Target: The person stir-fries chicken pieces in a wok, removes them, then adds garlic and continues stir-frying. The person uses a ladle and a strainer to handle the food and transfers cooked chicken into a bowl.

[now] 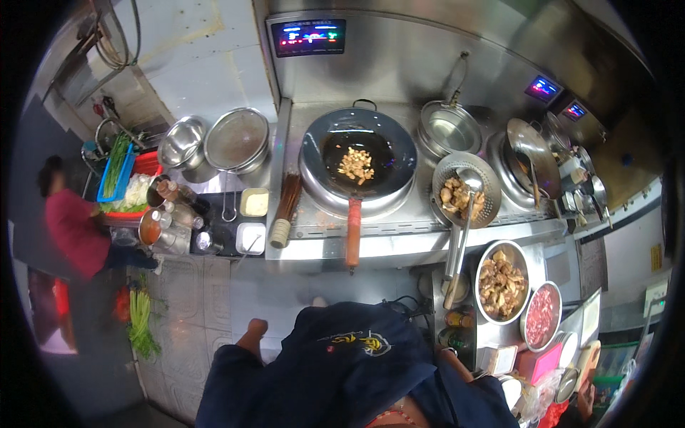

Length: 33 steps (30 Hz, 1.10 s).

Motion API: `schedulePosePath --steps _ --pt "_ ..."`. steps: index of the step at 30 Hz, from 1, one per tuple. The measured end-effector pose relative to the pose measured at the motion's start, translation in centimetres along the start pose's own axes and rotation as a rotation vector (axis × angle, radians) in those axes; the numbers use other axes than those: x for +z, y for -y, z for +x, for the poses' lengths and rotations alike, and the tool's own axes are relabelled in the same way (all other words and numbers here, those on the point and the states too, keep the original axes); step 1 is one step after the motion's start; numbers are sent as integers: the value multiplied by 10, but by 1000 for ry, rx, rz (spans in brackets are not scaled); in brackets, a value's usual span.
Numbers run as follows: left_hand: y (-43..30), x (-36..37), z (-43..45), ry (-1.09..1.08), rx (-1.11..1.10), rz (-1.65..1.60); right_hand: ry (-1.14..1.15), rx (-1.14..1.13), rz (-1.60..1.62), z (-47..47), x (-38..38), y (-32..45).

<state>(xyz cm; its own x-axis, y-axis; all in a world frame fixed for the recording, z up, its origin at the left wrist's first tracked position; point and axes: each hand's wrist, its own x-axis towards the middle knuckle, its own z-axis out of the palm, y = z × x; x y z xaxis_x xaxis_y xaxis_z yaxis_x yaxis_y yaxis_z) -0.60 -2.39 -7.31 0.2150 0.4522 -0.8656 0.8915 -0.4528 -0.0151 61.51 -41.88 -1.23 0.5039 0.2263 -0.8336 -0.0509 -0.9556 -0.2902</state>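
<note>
My left hand (258,327) hangs beside my dark shirt, away from the cooktop; its fingers cannot be made out. My right forearm shows at my other side with a band at the wrist, but the hand is hidden. Before me a dark wok (326,176) with a red-brown handle (353,232) sits on a burner. Small browned pieces (357,165) lie in a little dark liquid at its bottom. To its right, a perforated strainer (491,176) holds cooked chunks (452,198), with a metal ladle (470,182) resting on them.
A bamboo wok brush (286,208) lies left of the wok. Bowls of browned chunks (501,281) and raw red meat (541,315) stand at right. Bottles (182,214), seasoning tubs (250,238) and a red vegetable basket (152,160) are at left. A person (75,224) stands beyond; another person's hand (586,398) shows lower right.
</note>
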Motion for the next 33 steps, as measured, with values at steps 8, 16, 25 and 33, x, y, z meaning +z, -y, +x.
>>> schedulePosePath --steps 8,16,25,33 --pt "-24 25 -62 -35 -435 -1598 -2 -492 -1022 137 66 -46" --pt "-73 -49 -33 -216 -114 -1526 -34 28 765 37 -27 26" --pt "-72 2 27 -128 -117 -1466 329 -398 1099 -110 -99 245" --pt "-73 61 30 -430 231 -818 -271 -601 662 -193 -115 285"
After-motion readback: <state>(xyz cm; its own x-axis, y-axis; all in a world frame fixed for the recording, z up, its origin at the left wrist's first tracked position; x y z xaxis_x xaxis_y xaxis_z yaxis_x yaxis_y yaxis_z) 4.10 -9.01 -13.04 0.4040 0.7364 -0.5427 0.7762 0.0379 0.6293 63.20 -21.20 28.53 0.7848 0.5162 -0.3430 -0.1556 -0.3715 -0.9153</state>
